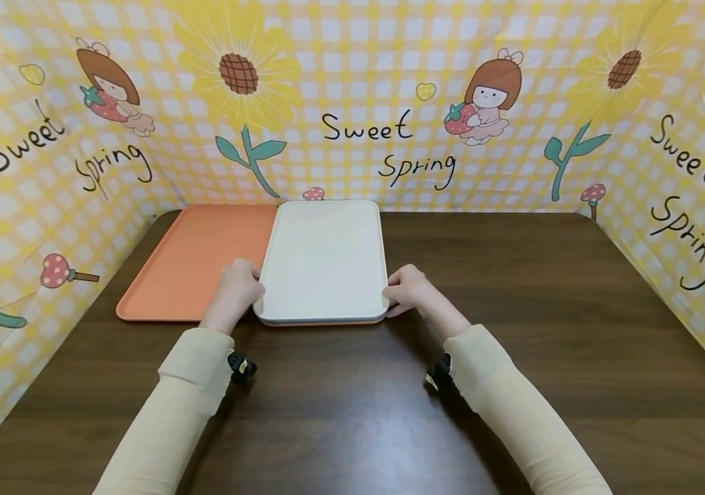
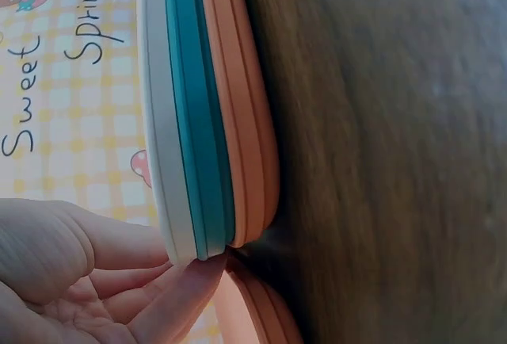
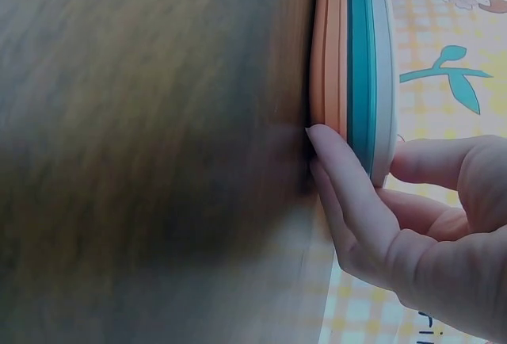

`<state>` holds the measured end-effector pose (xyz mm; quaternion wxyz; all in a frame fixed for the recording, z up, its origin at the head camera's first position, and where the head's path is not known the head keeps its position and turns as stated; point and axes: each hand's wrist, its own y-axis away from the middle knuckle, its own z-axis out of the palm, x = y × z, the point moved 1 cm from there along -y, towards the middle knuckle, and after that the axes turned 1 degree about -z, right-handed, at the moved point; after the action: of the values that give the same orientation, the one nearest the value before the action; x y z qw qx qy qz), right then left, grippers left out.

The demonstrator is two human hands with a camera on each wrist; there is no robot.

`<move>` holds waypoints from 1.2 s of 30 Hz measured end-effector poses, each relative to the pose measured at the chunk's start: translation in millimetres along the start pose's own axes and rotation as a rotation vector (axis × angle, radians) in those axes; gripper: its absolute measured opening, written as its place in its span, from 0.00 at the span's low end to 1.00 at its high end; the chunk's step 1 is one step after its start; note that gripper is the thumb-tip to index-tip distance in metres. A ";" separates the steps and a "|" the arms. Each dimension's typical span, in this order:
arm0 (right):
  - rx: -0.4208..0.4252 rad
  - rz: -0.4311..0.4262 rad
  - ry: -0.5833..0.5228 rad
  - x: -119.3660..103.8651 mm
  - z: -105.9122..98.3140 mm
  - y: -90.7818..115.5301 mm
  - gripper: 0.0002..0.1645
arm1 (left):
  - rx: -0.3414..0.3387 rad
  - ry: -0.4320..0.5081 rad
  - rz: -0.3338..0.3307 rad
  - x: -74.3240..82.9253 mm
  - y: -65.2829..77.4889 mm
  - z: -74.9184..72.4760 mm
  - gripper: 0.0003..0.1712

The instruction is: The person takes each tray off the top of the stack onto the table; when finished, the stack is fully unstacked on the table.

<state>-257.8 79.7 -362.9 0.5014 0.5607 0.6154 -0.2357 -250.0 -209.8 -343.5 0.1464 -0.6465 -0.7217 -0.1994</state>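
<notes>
A white tray (image 1: 328,261) tops a stack at the table's back, with a teal tray (image 2: 198,122) under it and orange tray rims (image 2: 242,122) lowest. My left hand (image 1: 238,289) grips the stack's left edge near the front corner. In the left wrist view its thumb lies at the white rim, and a fingertip reaches the underside of the teal rim. The right hand (image 1: 411,289) pinches the opposite edge, thumb on the white rim and fingers (image 3: 348,177) curled round the side as far as the orange rim. The three colours sit flush, one over another.
Another orange tray (image 1: 194,261) lies flat to the left, its right part hidden by the stack and my left hand. The dark wooden table (image 1: 513,289) extends to the right and front. A yellow checked cloth (image 1: 352,89) hangs round the back and sides.
</notes>
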 end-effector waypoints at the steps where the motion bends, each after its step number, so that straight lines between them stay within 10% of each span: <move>1: -0.001 -0.001 0.001 -0.1 0.7 -0.4 0.08 | 0.005 -0.006 0.001 0.3 0.9 -0.5 0.18; 25: 0.017 0.025 0.000 -3.6 12.2 -4.0 0.08 | 0.012 -0.011 -0.013 -8.6 2.1 -7.6 0.09; 36: 0.025 0.040 -0.006 -3.0 13.7 -6.8 0.08 | 0.003 0.016 0.023 -8.0 3.1 -8.8 0.21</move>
<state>-259.7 64.9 -367.3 0.5009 0.5785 0.5994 -0.2348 -246.3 -220.7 -339.2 0.1552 -0.6528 -0.7134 -0.2019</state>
